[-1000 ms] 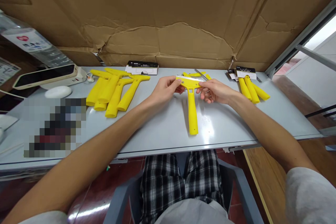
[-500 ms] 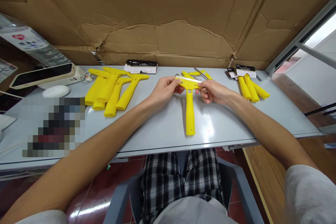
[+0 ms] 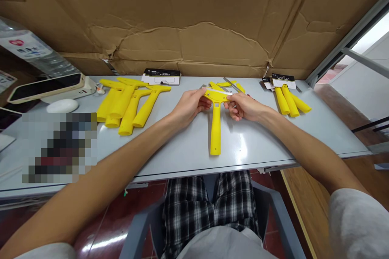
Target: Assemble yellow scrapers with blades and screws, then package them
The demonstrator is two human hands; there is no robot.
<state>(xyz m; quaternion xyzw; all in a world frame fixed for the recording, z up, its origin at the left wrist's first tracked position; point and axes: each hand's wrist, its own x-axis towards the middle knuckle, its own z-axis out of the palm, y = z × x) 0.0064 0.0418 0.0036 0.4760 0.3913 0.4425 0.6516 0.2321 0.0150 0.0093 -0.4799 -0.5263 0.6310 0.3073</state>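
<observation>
A yellow scraper (image 3: 216, 129) with a long handle lies between my hands, its handle toward me and a thin metal blade (image 3: 219, 91) along its wide head. My left hand (image 3: 194, 104) pinches the head's left end, fingers curled beneath it. At the right end my right hand (image 3: 243, 106) grips the head and blade edge between thumb and fingers. Just behind the hands lie small yellow plastic parts (image 3: 226, 83) and a loose metal strip (image 3: 232, 85), partly hidden by the scraper and my fingers.
Several yellow scraper handles (image 3: 144, 107) are piled on the left of the table (image 3: 179, 149). Packaged scrapers (image 3: 290, 99) lie at the right, a black-and-white card box (image 3: 161, 77) at the back. A phone (image 3: 45, 88), white mouse (image 3: 62, 106) and cardboard wall (image 3: 194, 20) border the space.
The scraper's handle end has swung slightly to the left. Both hands keep their hold on the head's two ends, and the view has shifted a little.
</observation>
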